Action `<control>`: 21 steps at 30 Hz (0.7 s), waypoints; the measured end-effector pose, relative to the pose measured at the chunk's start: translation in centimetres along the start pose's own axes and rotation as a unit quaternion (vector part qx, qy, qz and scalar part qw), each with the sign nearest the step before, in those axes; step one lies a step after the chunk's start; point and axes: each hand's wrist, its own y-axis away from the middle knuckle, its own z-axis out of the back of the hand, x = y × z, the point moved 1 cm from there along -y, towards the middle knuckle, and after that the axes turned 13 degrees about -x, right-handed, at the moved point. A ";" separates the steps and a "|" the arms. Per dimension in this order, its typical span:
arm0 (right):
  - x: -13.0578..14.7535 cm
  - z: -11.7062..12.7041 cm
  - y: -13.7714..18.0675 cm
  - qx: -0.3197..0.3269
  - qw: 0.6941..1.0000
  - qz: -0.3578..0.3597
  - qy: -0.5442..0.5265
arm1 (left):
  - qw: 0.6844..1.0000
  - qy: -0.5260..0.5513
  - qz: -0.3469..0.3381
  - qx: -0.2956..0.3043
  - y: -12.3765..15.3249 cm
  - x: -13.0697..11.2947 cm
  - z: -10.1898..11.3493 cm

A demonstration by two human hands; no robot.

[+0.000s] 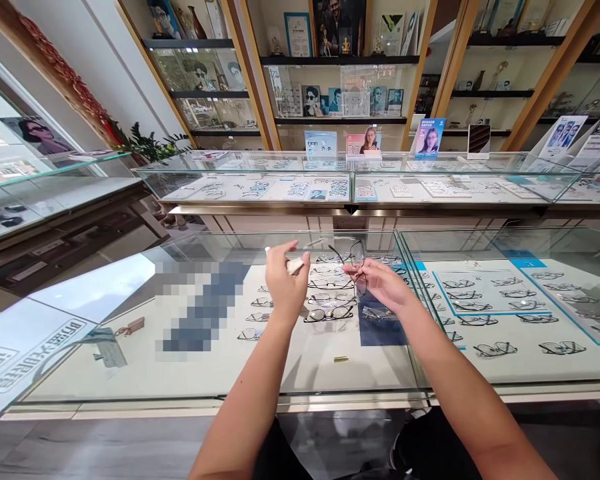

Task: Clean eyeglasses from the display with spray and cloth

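Observation:
Above the glass display counter (305, 390), my right hand (387, 287) pinches a pair of thin dark-framed eyeglasses (359, 255). One lens stands up over the fingers and a temple reaches toward the left. My left hand (286, 287) is raised a little way to the left, apart from the eyeglasses. Its curled thumb and fingers close on a small cream-coloured piece (295, 267), which looks soft; the palm hides part of it. Beneath both hands, inside the case, rows of eyeglasses (330, 313) lie on a pale base.
To the right, a second glass case section (515, 373) holds more frames. A small gold-coloured piece (341, 359) lies near the front. Across the aisle are another glass counter (280, 197) and shelves (340, 60). A white printed sign (55, 347) shows at left.

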 end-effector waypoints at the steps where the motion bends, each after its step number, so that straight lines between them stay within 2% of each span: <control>1: 0.0 0.1 -0.1 -0.002 1.000 0.003 -0.025 | 1.000 0.005 -0.003 -0.006 0.1 -0.1 0.0; 2: 0.0 0.2 -0.1 -0.003 0.999 0.007 -0.046 | 1.000 0.016 -0.011 0.011 0.3 -0.2 -0.1; 4: 0.0 0.2 -0.2 0.001 0.997 0.009 -0.080 | 0.991 0.050 -0.040 0.121 1.0 -0.7 -0.5; 6: 0.1 0.0 -0.1 0.012 0.995 0.001 -0.100 | 0.959 0.075 -0.072 0.262 2.0 -1.3 -1.1; 8: 0.1 -0.2 0.1 0.024 0.994 -0.003 -0.104 | 0.927 0.081 -0.095 0.355 2.8 -1.7 -1.5; 10: 0.2 -0.4 0.2 0.027 0.995 0.001 -0.099 | 0.921 0.072 -0.104 0.369 3.2 -1.6 -1.7; 14: 0.3 -0.4 0.3 0.008 0.995 0.016 -0.102 | 0.940 0.066 -0.097 0.321 3.2 -0.7 -1.8; 17: 0.2 -0.3 0.2 -0.002 0.994 0.024 -0.106 | 0.945 0.070 -0.086 0.309 3.2 -0.4 -1.9; 21: 0.3 -0.1 0.1 -0.016 0.993 0.040 -0.112 | 0.947 0.099 -0.040 0.302 3.1 -0.8 -1.8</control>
